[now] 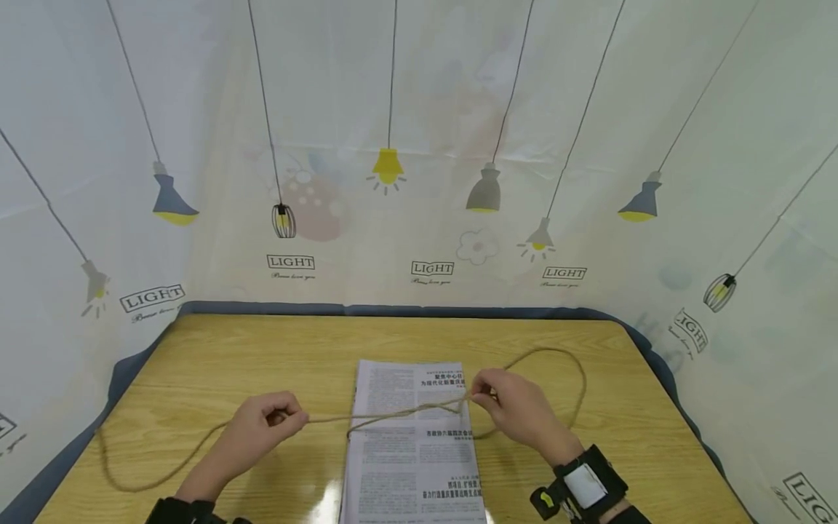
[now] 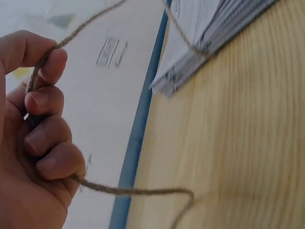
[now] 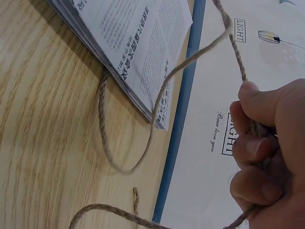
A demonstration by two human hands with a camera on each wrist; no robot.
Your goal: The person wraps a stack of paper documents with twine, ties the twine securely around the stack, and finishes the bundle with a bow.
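While both hands (image 1: 260, 427) (image 1: 519, 405) grip twine (image 2: 138, 192), fingers (image 2: 50, 134) curled

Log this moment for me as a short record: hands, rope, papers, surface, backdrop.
Left hand: grips the rope, left of the papers
Right hand: grips the rope near the papers' right edge
Rope: strands cross above the papers; loose lengths trail from both hands; whether knotted, cannot tell
Papers: newspaper stack, lying flat, rope at both side edges
Surface: wood-grain table
Backdrop: pale sheet printed with hanging lamps and "LIGHT"
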